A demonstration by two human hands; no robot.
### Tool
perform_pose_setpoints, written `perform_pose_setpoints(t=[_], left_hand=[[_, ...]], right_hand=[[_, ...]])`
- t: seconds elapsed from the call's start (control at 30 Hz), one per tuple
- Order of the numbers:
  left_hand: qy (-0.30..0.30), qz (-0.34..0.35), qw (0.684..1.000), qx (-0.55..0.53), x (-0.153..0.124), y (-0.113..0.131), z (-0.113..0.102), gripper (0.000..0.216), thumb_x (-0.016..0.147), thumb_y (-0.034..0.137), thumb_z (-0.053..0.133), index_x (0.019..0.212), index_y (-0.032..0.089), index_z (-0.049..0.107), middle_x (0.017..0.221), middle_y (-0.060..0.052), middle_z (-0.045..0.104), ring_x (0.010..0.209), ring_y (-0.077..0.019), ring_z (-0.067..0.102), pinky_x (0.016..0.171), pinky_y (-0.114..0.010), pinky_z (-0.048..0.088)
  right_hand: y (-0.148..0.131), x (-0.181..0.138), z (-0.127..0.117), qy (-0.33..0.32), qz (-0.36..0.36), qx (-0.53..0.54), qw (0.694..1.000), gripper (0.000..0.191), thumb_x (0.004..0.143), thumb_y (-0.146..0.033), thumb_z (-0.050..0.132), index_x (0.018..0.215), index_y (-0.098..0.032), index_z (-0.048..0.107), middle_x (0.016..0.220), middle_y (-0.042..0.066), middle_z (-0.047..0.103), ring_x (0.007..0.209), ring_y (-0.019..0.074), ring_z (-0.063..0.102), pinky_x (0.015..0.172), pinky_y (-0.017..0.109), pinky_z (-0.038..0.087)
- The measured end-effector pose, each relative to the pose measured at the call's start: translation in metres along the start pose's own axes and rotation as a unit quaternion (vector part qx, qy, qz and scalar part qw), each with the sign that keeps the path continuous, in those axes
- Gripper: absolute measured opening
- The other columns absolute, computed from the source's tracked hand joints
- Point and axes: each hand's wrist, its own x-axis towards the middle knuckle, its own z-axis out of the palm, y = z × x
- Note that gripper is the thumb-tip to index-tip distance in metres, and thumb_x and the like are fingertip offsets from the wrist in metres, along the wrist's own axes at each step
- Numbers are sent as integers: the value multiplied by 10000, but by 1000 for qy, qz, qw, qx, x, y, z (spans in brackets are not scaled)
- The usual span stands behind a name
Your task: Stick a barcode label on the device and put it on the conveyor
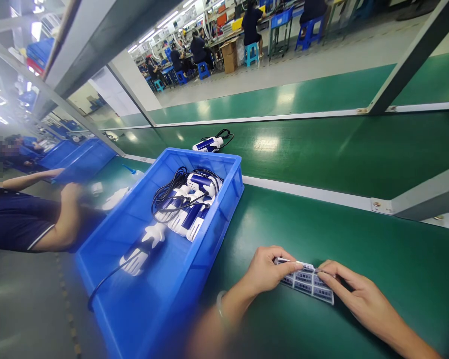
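- My left hand [265, 271] and right hand [353, 294] both rest on the green worktop [377, 259], close together, each pinching the same sheet of labels [307, 281].
- My left hand's thumb and forefinger clamp the sheet's far left corner; my right hand's fingertips press its right edge. I judge a label is being picked at, but I cannot tell whether one has lifted yet.
- The sheet lies flat just in front of me, right of the blue bin [194, 279], apart from it.
- In the bin lie several white-and-blue corded appliances [189, 209], their black cords tangled; whether any carries a label I cannot make out.
- One more appliance [208, 144] sits on the conveyor belt [322, 149] beyond the bin.
- A co-worker's arm [56, 224] reaches in at the left, blurred.
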Motion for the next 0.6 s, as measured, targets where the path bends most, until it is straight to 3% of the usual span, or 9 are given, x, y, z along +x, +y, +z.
perform_pose_setpoints(t=[0.23,0.5,0.6], left_hand=[[-14,-17,999,-31,1,0,-4,319,690,428,737,727,111,719,648,-13,597,601,-94,469,573,-230,344],[-23,-58,998,-21,2,-2,-4,373,666,473,750,745,109,722,596,6,555,551,-77,425,524,-218,308],[-22,-64,997,-27,2,-2,-4,407,650,501,757,747,107,719,591,7,554,545,-76,426,519,-217,307]], right_hand=[[2,1,-8,44,11,7,999,459,870,-670,567,891,-221,660,867,40,652,774,189,634,676,230,536],[7,-3,-16,78,-9,-12,997,436,876,-651,561,805,-227,634,959,58,644,853,204,620,741,258,536],[11,-3,-18,110,-11,-20,994,445,876,-668,539,875,-237,648,1046,65,649,956,222,625,798,269,543]])
